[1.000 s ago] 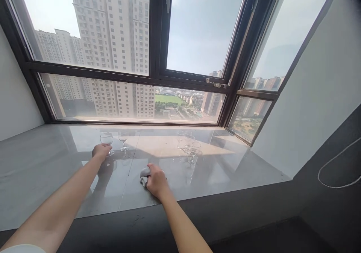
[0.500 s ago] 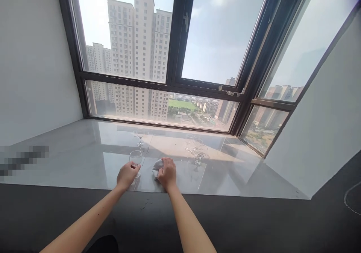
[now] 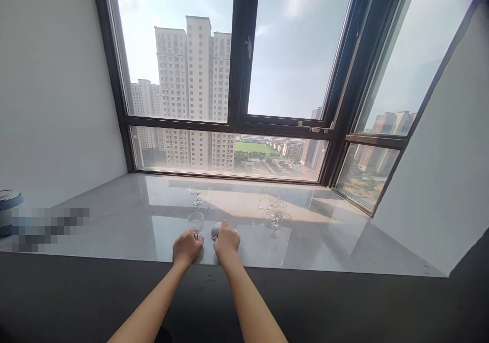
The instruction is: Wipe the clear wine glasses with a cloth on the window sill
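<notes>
Near the sill's front edge, my left hand (image 3: 187, 247) is closed around the lower part of a clear wine glass (image 3: 195, 220). The glass stands upright, its bowl showing above my fingers and its foot mostly hidden. Just to the right, my right hand (image 3: 227, 241) grips a bunched light grey cloth (image 3: 216, 229), which shows at the left of my fingers. Cloth and glass are a small gap apart. A second wine glass (image 3: 197, 194) stands farther back, behind the held one.
Several clear glasses (image 3: 278, 210) stand close together on the glossy grey windowsill (image 3: 321, 241), right of my hands. A blue-and-white container (image 3: 8, 205) sits at the far left beside a pixelated patch. Dark-framed windows (image 3: 237, 124) rise behind the sill, between white walls.
My left hand has moved lower on the glass and closer to my right hand. The view has shifted left, bringing the container at the far left into sight.
</notes>
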Motion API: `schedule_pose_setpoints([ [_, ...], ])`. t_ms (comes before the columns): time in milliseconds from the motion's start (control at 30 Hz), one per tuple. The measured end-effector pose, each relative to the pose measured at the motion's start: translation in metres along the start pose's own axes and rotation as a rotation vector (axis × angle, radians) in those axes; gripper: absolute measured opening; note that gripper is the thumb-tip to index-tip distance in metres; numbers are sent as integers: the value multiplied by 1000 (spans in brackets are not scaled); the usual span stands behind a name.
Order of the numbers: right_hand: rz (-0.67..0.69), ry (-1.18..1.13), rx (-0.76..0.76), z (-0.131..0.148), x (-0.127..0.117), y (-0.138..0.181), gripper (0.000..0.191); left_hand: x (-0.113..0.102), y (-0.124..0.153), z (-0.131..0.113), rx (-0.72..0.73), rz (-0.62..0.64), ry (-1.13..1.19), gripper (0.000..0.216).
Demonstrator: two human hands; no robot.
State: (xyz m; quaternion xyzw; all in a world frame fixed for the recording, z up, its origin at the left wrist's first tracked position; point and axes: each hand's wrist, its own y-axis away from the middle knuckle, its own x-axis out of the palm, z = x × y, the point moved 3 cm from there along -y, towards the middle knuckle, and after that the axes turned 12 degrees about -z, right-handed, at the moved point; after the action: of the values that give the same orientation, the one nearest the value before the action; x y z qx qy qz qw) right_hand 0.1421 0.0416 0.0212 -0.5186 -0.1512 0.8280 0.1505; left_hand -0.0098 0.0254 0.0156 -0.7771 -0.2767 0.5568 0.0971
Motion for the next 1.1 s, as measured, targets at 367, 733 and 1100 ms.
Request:
schedule_pose_setpoints([
  [367, -120, -59, 36, -4, 18, 10, 46, 3, 0, 0, 49, 0, -22, 28],
  [733, -280, -528, -136, 26, -54, -18, 54, -3, 5, -8, 129, 62, -6, 24],
  [1100, 24, 1, -646, 98, -70, -31, 43, 1, 5, -8, 158, 102, -72, 24],
])
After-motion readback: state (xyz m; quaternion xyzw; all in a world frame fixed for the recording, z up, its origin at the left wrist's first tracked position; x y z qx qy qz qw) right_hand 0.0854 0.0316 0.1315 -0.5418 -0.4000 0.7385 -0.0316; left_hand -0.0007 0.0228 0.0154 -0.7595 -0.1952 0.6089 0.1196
